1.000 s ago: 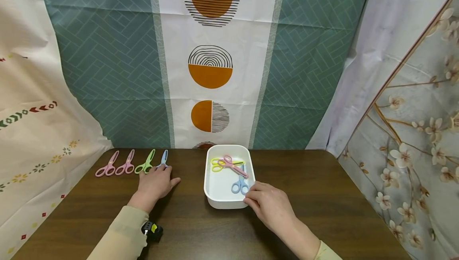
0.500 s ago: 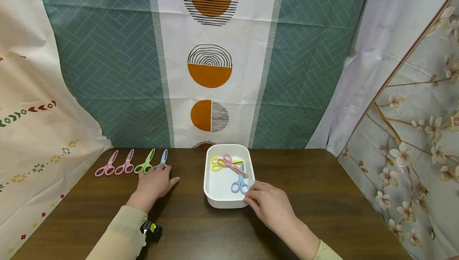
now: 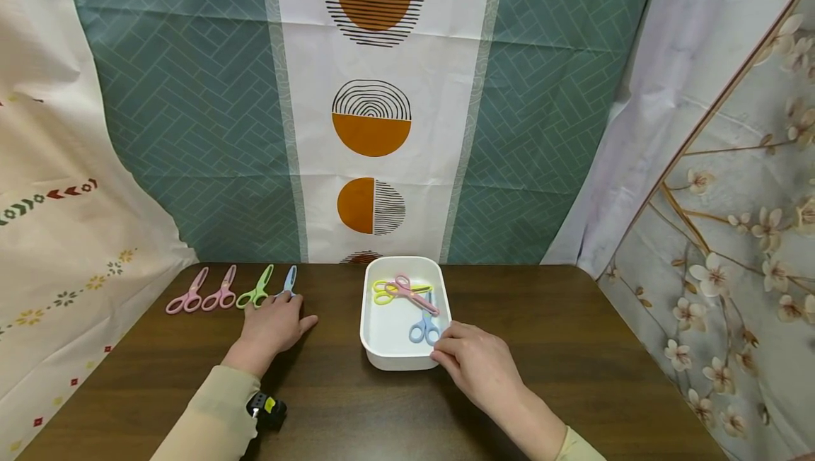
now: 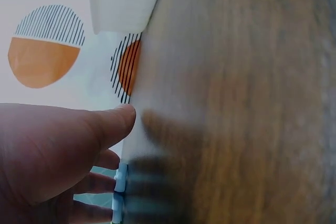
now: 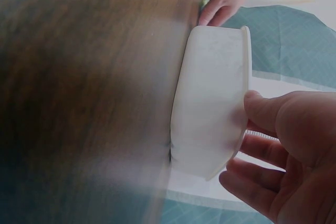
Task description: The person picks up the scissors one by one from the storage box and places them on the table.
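Note:
Four-sided and white, a plastic tray (image 3: 388, 334) stands at the table's middle with yellow scissors (image 3: 384, 293), pink scissors (image 3: 414, 296) and blue scissors (image 3: 423, 328) lying in it. My right hand (image 3: 477, 365) holds the tray's near right corner; in the right wrist view its thumb meets the rim and its fingers touch the wall. My left hand (image 3: 274, 327) rests with extended fingertips on the handles of other blue scissors (image 3: 290, 277), partly covering them; the left wrist view shows the blue handle (image 4: 121, 178) under the fingertips.
Left of those lie green scissors (image 3: 257, 288) and two pink scissors, the nearer-to-green pair (image 3: 221, 291) and the outer pair (image 3: 189, 294), in a row. A patterned curtain (image 3: 372, 129) hangs behind the brown table (image 3: 356, 418).

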Tool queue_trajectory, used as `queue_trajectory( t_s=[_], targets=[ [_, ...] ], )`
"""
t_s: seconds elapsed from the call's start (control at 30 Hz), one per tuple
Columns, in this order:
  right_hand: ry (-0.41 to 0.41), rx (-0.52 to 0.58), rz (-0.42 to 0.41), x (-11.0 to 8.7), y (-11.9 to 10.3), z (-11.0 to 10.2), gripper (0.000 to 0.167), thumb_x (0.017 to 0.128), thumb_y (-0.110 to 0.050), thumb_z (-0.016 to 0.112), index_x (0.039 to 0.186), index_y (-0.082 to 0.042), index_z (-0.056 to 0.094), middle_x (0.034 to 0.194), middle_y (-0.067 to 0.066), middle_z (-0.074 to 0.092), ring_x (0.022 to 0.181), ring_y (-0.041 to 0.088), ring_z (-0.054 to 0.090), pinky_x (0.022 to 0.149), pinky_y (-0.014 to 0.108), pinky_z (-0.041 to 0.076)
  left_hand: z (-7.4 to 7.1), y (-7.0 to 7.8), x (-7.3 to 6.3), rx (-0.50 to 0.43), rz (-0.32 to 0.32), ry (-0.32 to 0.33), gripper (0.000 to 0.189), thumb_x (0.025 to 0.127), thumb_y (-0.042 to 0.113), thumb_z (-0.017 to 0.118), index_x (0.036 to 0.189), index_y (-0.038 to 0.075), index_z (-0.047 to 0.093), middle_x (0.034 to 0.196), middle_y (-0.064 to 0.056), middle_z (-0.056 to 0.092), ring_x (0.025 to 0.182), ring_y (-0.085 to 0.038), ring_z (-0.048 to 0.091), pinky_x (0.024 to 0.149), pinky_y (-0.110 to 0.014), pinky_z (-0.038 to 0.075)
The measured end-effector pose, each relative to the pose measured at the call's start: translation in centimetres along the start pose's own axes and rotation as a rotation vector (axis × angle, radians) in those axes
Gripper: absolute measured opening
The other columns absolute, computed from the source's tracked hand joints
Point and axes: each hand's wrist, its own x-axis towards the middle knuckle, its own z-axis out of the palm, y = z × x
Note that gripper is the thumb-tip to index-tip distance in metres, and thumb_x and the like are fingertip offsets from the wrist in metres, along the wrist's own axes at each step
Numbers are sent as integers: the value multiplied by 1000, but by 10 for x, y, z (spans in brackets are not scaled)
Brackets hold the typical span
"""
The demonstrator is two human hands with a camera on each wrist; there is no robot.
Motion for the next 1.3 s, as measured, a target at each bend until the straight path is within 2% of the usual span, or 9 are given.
queue_trajectory(
  t_s=[0.1,0.23,0.37,0.77,1.07,1.3],
  targets=[
    [4,-2,-11,-1,0,0,7,93,-25,91,94,-23,85,98,-11,74,94,11,70,76,35,60,0,-1,1,0,-3,18,59,109,47,67,141,-2,64,150,-31,58,140,-56,53,110,-90,25],
    [8,-1,-18,-1,1,0,6,93,-24,91,94,-23,85,98,-11,73,94,11,70,76,35,60,-2,-1,1,-21,8,97,62,109,47,67,145,-5,62,153,-33,54,142,-56,52,110,-93,18],
    [9,5,-12,-1,1,0,6,93,-24,91,94,-23,85,99,-11,74,96,11,71,78,36,61,-5,5,1,-36,30,136,67,109,46,68,151,-5,59,158,-33,51,145,-55,49,113,-91,16],
    [7,5,4,0,0,-1,8,93,-25,91,92,-22,84,100,-10,76,101,13,73,80,37,62,-17,35,-6,-15,92,150,65,108,47,69,152,0,61,158,-26,57,146,-51,52,116,-86,22],
    [-1,0,13,0,0,-1,8,93,-26,91,93,-22,85,100,-9,76,100,13,73,80,38,62,-29,63,-15,-17,214,199,60,107,45,72,151,4,64,157,-21,60,145,-45,55,117,-82,26],
    [-13,0,18,1,0,-1,8,94,-27,91,95,-21,86,101,-8,77,100,14,73,81,38,62,-31,90,-23,-1,290,184,60,104,44,77,150,7,66,157,-18,61,146,-44,55,120,-79,27]
  ],
)
